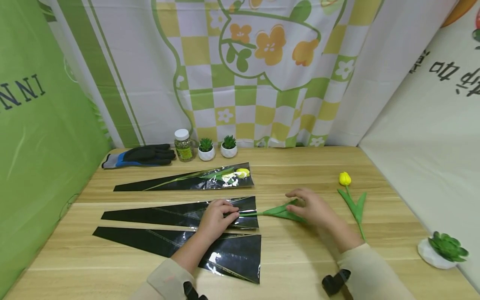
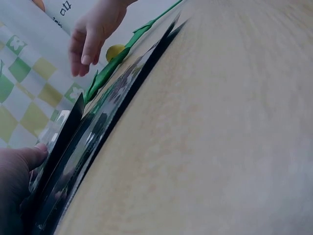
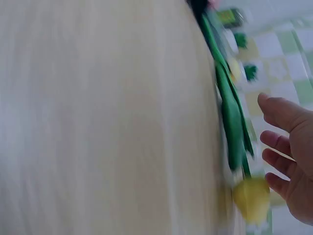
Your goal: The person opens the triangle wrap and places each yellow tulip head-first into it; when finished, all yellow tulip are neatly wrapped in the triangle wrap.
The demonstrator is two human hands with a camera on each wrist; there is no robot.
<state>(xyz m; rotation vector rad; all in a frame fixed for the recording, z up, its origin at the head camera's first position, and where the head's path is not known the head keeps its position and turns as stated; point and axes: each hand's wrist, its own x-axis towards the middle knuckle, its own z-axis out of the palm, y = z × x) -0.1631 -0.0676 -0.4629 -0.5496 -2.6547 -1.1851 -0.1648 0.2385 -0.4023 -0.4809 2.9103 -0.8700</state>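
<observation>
My left hand (image 1: pixel 219 214) pinches the film near the wide end of the middle black-and-clear flower sleeve (image 1: pixel 150 214). In the left wrist view its thumb (image 2: pixel 35 155) lies against the film. The stem of a yellow artificial tulip (image 1: pixel 281 211) runs into that wide end, leaves outside. Over the tulip's leaves and bloom hovers my right hand (image 1: pixel 313 208), which hides the bloom in the head view. The right wrist view shows its fingers spread and apart from the yellow bloom (image 3: pixel 252 198).
Behind lies a sleeve (image 1: pixel 131 186) holding another tulip; a flat sleeve (image 1: pixel 243 254) lies in front. A loose tulip (image 1: pixel 358 210) is at right. Gloves (image 1: pixel 146 156), a jar (image 1: pixel 184 146) and two potted succulents (image 1: pixel 206 152) line the back; another succulent (image 1: pixel 436 254) stands front right.
</observation>
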